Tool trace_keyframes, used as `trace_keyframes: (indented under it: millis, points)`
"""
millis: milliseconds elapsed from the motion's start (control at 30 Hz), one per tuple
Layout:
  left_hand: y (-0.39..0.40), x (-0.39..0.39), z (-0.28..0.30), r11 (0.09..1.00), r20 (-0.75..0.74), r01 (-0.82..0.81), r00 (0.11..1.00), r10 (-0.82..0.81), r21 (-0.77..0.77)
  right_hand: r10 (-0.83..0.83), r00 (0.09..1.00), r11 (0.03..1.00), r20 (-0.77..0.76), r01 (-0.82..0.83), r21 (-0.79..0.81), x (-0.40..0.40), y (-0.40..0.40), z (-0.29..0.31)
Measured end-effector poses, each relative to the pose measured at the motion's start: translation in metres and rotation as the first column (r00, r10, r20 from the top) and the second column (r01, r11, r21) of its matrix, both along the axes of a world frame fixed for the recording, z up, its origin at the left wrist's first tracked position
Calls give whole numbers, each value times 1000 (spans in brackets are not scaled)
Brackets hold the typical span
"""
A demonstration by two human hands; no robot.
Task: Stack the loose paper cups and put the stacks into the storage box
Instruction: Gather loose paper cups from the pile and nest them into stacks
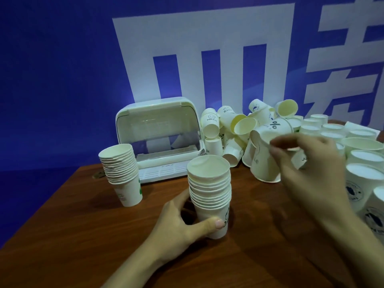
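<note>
Gripped by the left hand (176, 221), a cup stack (209, 194) is stood on the surface (83, 235). One loose cup (264, 161) is pinched by the right hand (307, 169).

Single head-worn view, looking forward and down from above the near edge of the tabletop (62, 235). Wide-angle, with straight lines bowing toward the frame edges. Close in: left hand (176, 223) and right hand (311, 169) large in the lower half, forearms running in from the bottom edge and the lower right corner. Faces the blue wall banner (62, 69), filling the whole upper half. Storage box (158, 138) at mid-distance, just left of centre, against the banner. Cups at far right cut off by the frame edge.
</note>
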State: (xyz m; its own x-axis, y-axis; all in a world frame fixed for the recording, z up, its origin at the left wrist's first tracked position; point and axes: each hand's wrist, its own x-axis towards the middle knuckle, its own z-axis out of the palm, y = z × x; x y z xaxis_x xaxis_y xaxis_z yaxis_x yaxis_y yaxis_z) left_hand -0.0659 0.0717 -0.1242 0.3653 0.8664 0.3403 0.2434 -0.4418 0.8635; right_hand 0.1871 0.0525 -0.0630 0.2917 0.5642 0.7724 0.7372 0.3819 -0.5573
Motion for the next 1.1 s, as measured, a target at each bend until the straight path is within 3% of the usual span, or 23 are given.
trace_keyframes:
  millis: [133,333,633,767,900,1000,1100]
  points:
    - [2,-1,0,1000,-2,4,1000,-4,-31,304,950,935,-68,-284,212,-23,-22,46]
    - [1,0,-2,999,3,-15,1000,15,-34,529,848,820,-12,-508,263,-62,-19,64]
    - [2,0,-3,999,46,2,999,0,-50,492,870,856,14,-487,175,-63,-2,44]
    - [3,-1,-5,1000,54,-1,999,2,-20,466,874,873,138,-479,88,-63,-2,46]
    - [3,-1,-4,1000,61,-3,998,3,-9,382,922,920,62,-386,67,-54,7,39]
    - [3,-1,-4,1000,35,-2,999,2,11,98,995,992,23,-100,72,-29,33,31]
    - [3,-3,-2,1000,18,15,1000,-15,2,-188,978,960,95,203,-191,1,67,28]
